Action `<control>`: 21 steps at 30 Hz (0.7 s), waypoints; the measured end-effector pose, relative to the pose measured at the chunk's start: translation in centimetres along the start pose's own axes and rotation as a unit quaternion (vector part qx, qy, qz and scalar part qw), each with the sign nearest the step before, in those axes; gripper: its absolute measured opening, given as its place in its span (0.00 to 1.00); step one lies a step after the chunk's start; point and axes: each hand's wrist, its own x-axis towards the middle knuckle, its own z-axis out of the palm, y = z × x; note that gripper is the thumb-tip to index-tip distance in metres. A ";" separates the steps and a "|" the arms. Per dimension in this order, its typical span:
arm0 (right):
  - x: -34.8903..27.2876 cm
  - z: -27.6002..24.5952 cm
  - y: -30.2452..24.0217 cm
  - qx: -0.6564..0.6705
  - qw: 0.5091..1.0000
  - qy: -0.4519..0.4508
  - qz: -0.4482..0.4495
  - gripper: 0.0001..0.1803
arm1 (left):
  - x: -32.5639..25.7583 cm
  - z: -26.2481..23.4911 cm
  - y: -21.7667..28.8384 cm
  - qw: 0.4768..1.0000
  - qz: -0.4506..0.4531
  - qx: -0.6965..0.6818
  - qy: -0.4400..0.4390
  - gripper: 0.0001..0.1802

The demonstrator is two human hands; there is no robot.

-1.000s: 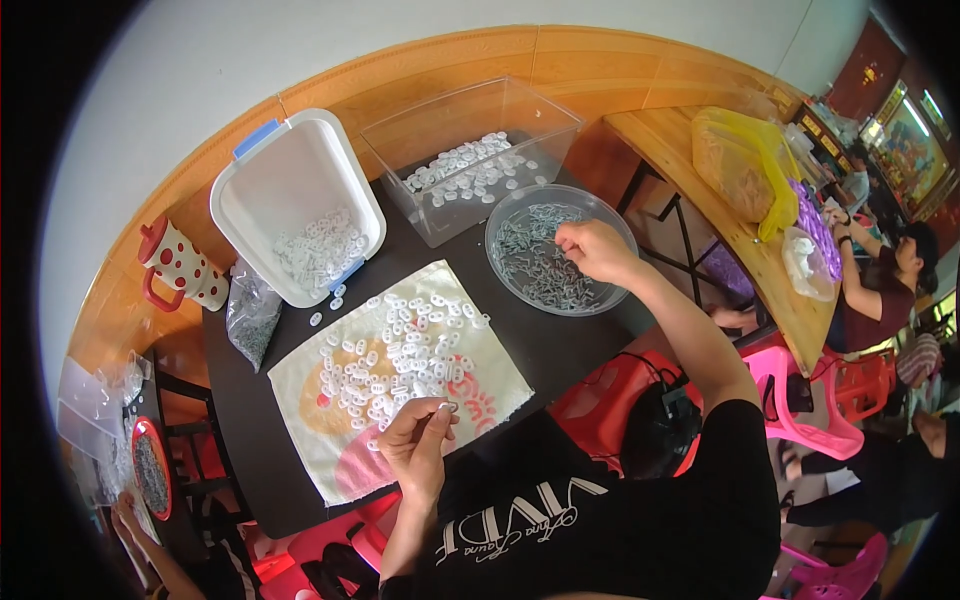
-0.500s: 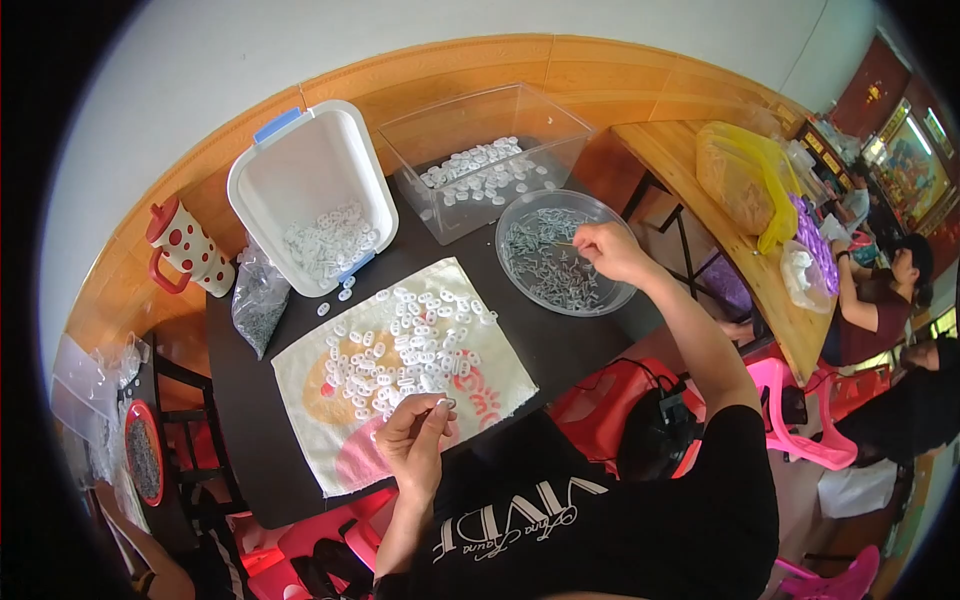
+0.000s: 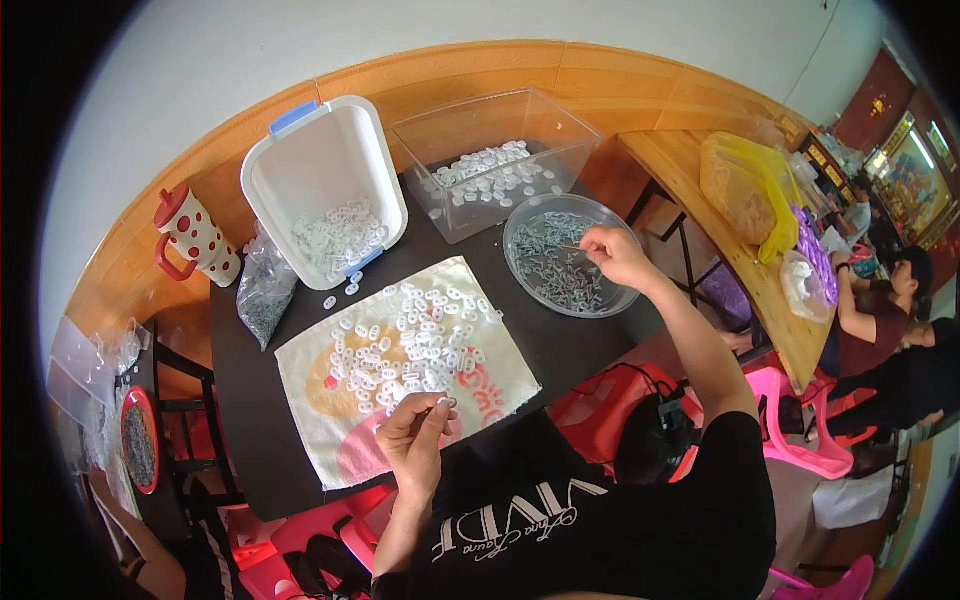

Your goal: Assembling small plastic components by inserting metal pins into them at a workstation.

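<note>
My left hand (image 3: 414, 438) is closed in a pinch on a small white oval plastic piece (image 3: 447, 401), just above the near edge of a cloth. Many similar white pieces (image 3: 430, 345) lie heaped on the cloth (image 3: 315, 425); two dark spots or holes show on some. Over a round clear tub (image 3: 520, 275), my right hand (image 3: 616, 257) pinches a thin brownish stick (image 3: 572, 247). Its tip points left, above small grey metal pieces (image 3: 560, 280) that look like screws. Whether anything sits on the tip is too small to tell.
Behind the cloth, a white bin (image 3: 300, 180) stands tilted with white pieces inside. Beside it are a clear box (image 3: 470, 215), a bag of grey pieces (image 3: 265, 295) and a dotted tumbler (image 3: 197, 238). Other people sit at a wooden table (image 3: 680, 170) on the right.
The view has shifted slightly, so the table things appear a little further right. Both hands keep their pinches, and the right one stays over the tub with the stick.
</note>
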 end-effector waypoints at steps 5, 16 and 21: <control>0.1 0.3 0.6 -0.049 0.995 0.037 -0.079 0.10 | 0.1 0.3 -0.1 1.000 -0.003 -0.007 -0.013 0.05; 0.8 1.2 -1.0 -0.175 0.972 0.016 -0.156 0.15 | -0.2 0.1 0.1 1.000 -0.007 -0.010 0.002 0.05; 0.3 0.1 0.2 -0.043 0.997 -0.001 -0.072 0.11 | 0.0 0.2 -0.1 1.000 -0.007 -0.013 -0.004 0.05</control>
